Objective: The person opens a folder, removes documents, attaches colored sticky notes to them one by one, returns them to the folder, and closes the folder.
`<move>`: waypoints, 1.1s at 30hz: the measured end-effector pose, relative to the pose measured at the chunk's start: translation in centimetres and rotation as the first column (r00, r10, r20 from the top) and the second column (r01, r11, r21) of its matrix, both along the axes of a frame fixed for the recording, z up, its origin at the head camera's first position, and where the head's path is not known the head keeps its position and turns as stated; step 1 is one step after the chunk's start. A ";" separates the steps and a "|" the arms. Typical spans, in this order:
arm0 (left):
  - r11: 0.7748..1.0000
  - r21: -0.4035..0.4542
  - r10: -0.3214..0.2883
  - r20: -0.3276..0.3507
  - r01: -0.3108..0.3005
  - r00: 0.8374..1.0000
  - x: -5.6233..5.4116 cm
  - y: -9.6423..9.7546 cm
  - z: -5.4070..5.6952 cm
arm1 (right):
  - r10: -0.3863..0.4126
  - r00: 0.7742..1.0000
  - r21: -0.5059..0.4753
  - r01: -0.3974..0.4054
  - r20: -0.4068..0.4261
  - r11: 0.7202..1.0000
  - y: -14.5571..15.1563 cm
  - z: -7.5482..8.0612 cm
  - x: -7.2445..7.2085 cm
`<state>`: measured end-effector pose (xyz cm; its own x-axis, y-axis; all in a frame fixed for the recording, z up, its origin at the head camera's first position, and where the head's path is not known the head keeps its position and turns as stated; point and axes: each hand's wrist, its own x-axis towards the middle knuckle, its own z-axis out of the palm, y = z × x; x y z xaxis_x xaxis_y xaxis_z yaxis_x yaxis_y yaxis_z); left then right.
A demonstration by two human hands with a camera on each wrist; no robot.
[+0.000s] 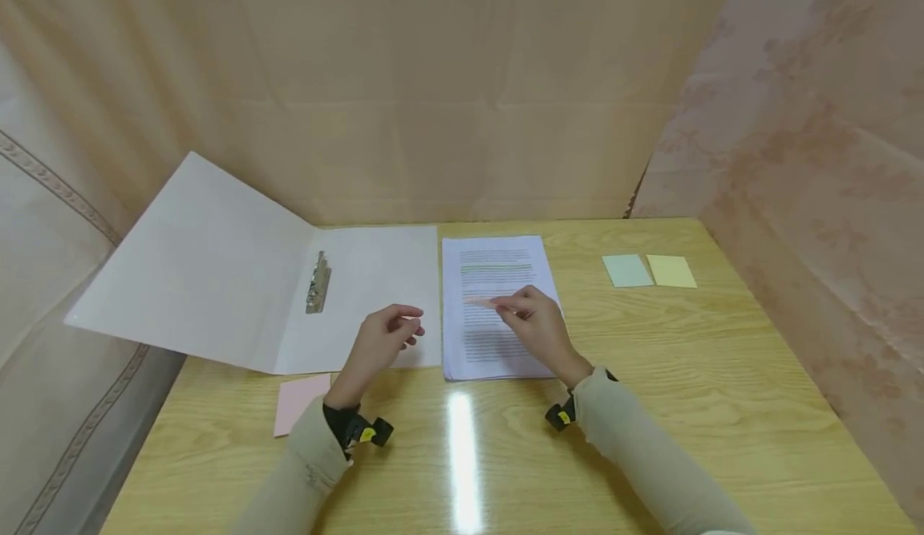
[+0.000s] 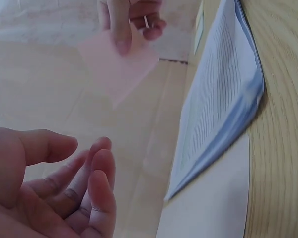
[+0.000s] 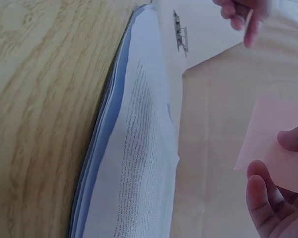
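Note:
Between thumb and fingers, my right hand pinches a pink sticky note above a stack of printed sheets. The note looks thin and edge-on in the head view, but its square face shows in both wrist views. A green highlighted line crosses the top sheet's upper part. My left hand hovers over the right-hand part of an open white file folder, its fingers loosely bent and holding nothing. The folder's metal clip lies beyond that hand, and a pink sticky-note pad is near the left wrist.
A pale green sticky-note pad and a yellow one lie side by side at the back right of the wooden table. The folder's cover tilts up at the left. Cloth curtains hang behind the table and at both sides.

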<state>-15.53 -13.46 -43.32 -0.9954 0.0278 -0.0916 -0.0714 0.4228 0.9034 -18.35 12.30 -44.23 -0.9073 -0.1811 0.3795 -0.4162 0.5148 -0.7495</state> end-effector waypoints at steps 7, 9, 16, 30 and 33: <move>0.994 0.104 -0.031 -0.022 0.033 0.999 -0.9 2.3 -0.2 | 0.015 1.000 0.117 -0.012 -0.024 0.993 -0.6 -0.4 0.4; 0.992 0.117 -0.043 -0.023 0.045 0.999 -1.0 2.7 -0.3 | 0.019 1.000 0.141 -0.016 -0.019 0.990 -0.7 -0.5 0.6; 0.989 0.137 -0.054 0.000 0.054 0.999 -1.2 3.9 -0.5 | 0.024 1.000 0.177 -0.024 0.002 0.984 -1.1 -0.7 1.0; 0.992 0.123 0.004 0.012 -0.006 1.000 -1.9 4.9 -1.4 | 0.103 0.995 0.139 -0.104 0.012 0.985 -1.1 -1.3 1.0; 0.991 0.129 0.036 0.015 -0.037 0.999 -2.1 5.0 -1.5 | 0.087 0.994 0.106 -0.094 0.068 0.990 -1.0 -1.5 0.7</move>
